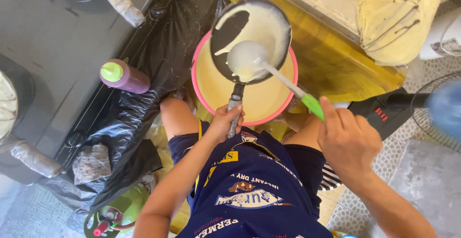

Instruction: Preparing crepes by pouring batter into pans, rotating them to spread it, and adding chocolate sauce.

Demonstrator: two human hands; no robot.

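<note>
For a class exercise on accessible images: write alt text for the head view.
Seen from above, a seated person's left hand holds a dark pan over a pink basin of batter, while the right hand spreads batter in it with a ladle. A purple bottle lies on the stove to the left.

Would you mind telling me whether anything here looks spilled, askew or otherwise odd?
The black pan, held by the left hand, is tilted over the pink basin, with pale batter streaked unevenly across it. The right hand rests a ladle in it. Pale splashes dot the black plastic sheet beside the basin.
</note>
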